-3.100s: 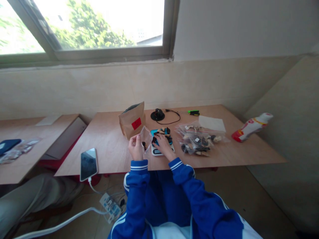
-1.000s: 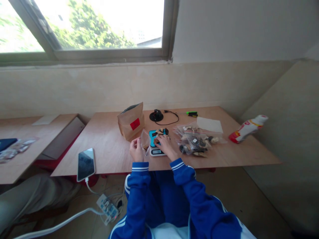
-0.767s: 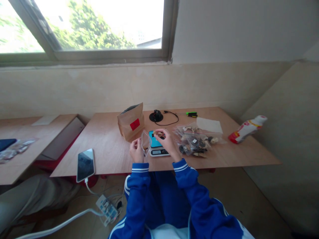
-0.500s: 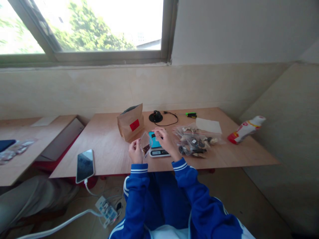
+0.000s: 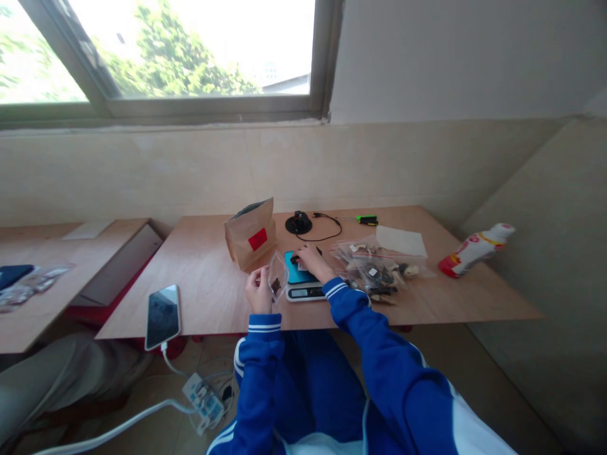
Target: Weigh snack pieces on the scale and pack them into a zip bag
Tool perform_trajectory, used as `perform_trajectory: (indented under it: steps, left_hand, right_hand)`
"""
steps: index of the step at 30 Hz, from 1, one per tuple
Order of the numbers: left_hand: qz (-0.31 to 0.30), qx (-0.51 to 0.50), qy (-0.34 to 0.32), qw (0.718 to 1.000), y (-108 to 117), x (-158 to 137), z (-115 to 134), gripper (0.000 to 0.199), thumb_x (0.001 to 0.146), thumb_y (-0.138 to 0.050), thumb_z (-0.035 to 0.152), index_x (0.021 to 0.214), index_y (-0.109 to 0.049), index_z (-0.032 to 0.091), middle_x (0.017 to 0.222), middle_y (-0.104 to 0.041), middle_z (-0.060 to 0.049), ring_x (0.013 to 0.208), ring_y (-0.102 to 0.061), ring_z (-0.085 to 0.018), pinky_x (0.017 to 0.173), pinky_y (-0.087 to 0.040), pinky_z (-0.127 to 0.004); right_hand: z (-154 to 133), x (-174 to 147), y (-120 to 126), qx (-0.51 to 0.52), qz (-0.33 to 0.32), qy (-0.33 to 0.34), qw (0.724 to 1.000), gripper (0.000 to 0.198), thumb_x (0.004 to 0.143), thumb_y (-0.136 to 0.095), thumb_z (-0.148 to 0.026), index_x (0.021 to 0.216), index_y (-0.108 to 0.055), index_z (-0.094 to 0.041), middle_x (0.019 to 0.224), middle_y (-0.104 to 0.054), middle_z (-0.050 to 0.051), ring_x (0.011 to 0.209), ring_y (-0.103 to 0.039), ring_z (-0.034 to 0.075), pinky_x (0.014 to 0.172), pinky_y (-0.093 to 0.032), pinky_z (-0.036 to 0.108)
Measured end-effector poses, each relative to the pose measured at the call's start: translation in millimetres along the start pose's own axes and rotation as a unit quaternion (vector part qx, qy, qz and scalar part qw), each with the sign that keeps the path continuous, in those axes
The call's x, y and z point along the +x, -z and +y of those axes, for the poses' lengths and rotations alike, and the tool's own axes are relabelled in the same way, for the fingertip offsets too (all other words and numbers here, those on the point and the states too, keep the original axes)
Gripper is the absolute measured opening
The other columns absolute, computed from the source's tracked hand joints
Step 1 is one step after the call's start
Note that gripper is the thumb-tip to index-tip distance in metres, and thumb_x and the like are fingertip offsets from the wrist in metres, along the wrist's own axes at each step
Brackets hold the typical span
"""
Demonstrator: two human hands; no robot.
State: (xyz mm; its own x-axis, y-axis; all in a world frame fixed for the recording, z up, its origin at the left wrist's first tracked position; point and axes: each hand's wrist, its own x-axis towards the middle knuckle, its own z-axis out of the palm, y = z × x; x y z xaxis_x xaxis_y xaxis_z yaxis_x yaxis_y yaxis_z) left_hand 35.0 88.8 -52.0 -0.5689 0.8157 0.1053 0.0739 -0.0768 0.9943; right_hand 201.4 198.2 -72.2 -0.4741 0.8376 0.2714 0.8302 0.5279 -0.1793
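My left hand (image 5: 258, 291) pinches the edge of a small clear plastic zip bag (image 5: 279, 276) with dark brown bits inside. The bag hangs upright just left of a kitchen scale (image 5: 305, 292), which has a blue top and a digital display. Over the blue top, my right hand (image 5: 310, 260) reaches down with its fingers curled on a small dark piece (image 5: 294, 259). Part of the scale's top is hidden under this hand, and the kind of piece is too small to make out.
Behind the bag stands a brown paper pouch (image 5: 251, 240) with a red label. Several filled plastic bags (image 5: 374, 268) lie right of the scale. A black round-based device (image 5: 298, 222), screwdrivers (image 5: 367, 220), white paper (image 5: 402, 241), a bottle (image 5: 474, 251) and a phone (image 5: 162, 316) are around.
My right hand has moved from beside the zip bag down onto the scale's top, its fingers now on a dark piece. The left hand keeps its hold on the bag.
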Motion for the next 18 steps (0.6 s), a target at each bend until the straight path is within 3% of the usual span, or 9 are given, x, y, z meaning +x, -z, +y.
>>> perform_trajectory:
  steps: [6, 11, 14, 18]
  left_hand:
    - [-0.006, -0.005, 0.003, 1.000, 1.4, -0.6, 2.8, 0.036, 0.074, -0.059, 0.047, 0.085, -0.071, 0.014, 0.082, -0.068, -0.006, 0.073, -0.060, -0.016, 0.067, -0.049, -0.028]
    - [0.004, -0.007, 0.004, 1.000, 0.2, -1.9, 5.2, 0.034, 0.072, -0.061, 0.047, 0.081, -0.070, 0.015, 0.076, -0.067, -0.005, 0.072, -0.060, -0.016, 0.064, -0.049, -0.026]
    - [0.000, -0.011, 0.005, 1.000, -0.8, -2.8, 4.9, 0.034, 0.072, -0.061, 0.047, 0.081, -0.070, 0.015, 0.076, -0.067, -0.005, 0.071, -0.060, -0.016, 0.063, -0.049, -0.026]
    - [-0.017, -0.019, 0.017, 1.000, -1.0, -3.2, 2.0, 0.035, 0.072, -0.061, 0.047, 0.084, -0.070, 0.015, 0.076, -0.066, -0.004, 0.068, -0.059, -0.015, 0.061, -0.049, -0.026]
  right_hand:
    - [1.8, -0.4, 6.7, 0.046, 0.011, 0.000, 0.999, 0.020, 0.090, -0.053, -0.023, 0.093, -0.072, -0.017, 0.097, -0.070, 0.012, 0.102, -0.052, 0.025, 0.094, -0.031, 0.041]
    - [2.6, -0.5, 8.0, 0.122, 0.063, -0.051, 0.989, 0.019, 0.089, -0.056, -0.026, 0.094, -0.072, -0.017, 0.098, -0.071, 0.011, 0.099, -0.056, 0.024, 0.093, -0.035, 0.038]
    - [5.4, -2.3, 7.5, 0.188, 0.116, -0.094, 0.971, 0.019, 0.089, -0.055, -0.026, 0.096, -0.072, -0.020, 0.100, -0.072, 0.009, 0.097, -0.060, 0.022, 0.091, -0.039, 0.035]
    - [14.8, -5.9, 5.7, 0.290, 0.187, -0.156, 0.926, 0.023, 0.087, -0.052, -0.031, 0.094, -0.071, -0.018, 0.097, -0.073, 0.008, 0.088, -0.065, 0.019, 0.082, -0.048, 0.032]
